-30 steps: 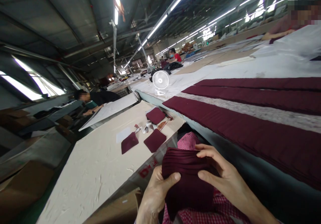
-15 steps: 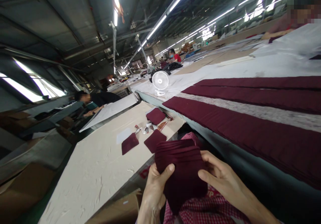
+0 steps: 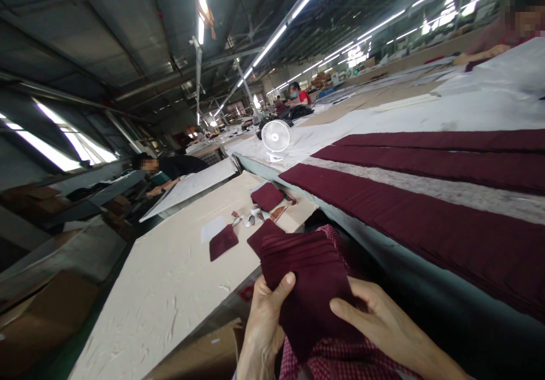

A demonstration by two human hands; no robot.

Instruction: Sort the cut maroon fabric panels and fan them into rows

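A stack of dark maroon fabric pieces [image 3: 309,278] is held in front of me, fanned at its top edge. My left hand [image 3: 264,317] grips its left side with the thumb pressed on top. My right hand [image 3: 378,324] lies on the stack's lower right, fingers curved against the cloth. Under the stack is red-and-white checked cloth [image 3: 336,360] on my lap. On the cream table [image 3: 170,289] to the left lie three more maroon pieces: one [image 3: 223,242], one partly hidden behind the stack [image 3: 258,236], and one farther back [image 3: 267,196].
Long maroon fabric strips [image 3: 426,221] run along the big cutting table on the right. A small white fan [image 3: 275,136] stands at its far end. Ribbon scraps [image 3: 251,217] lie on the cream table. A cardboard box [image 3: 200,357] is below. Other people work at the left and far tables.
The stack has been lifted and shifted left and away from me, now covering part of one piece on the table. My right hand slid lower on the cloth.
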